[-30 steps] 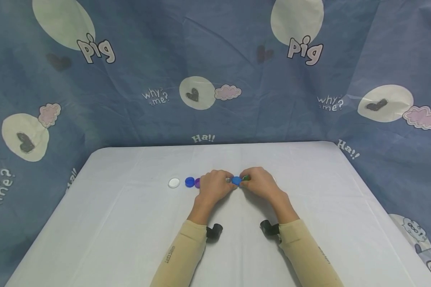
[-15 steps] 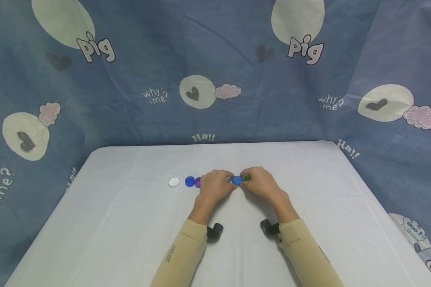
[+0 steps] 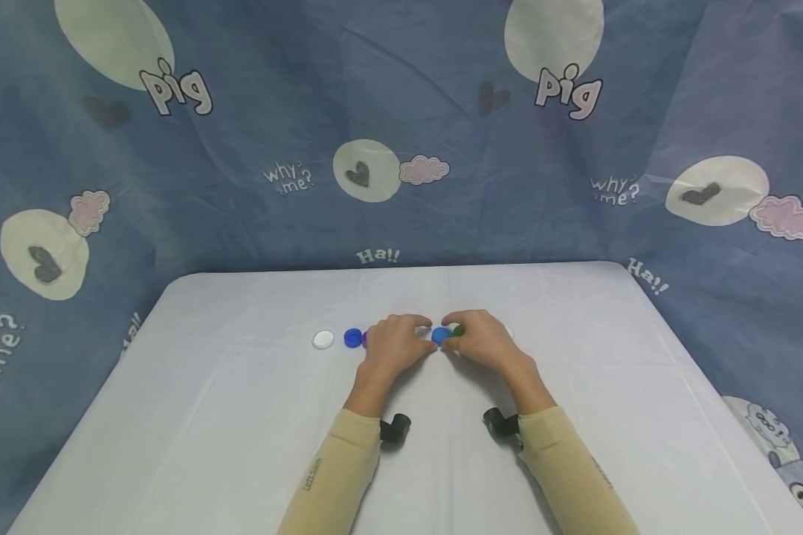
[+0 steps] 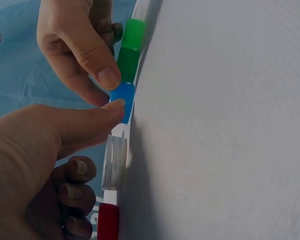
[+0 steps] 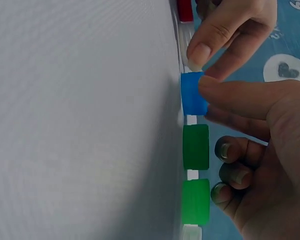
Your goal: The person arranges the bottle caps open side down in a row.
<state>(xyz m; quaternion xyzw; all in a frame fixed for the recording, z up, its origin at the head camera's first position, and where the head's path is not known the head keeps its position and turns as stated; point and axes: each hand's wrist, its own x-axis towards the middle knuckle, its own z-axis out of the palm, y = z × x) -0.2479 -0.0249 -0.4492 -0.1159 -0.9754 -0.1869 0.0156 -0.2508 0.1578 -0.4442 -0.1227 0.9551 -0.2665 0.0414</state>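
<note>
Your left hand (image 3: 395,346) and right hand (image 3: 483,339), fingers parted, empty, flank a round blue cap (image 3: 440,337). Only wrist views show a red cap (image 4: 108,221).

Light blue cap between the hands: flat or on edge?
Flat: the light blue cap shows its round face upward in the head view, its side in the wrist views.

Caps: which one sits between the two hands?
The light blue cap, the only one between left hand and right hand; clear cap and dark green cap flank it.
</note>
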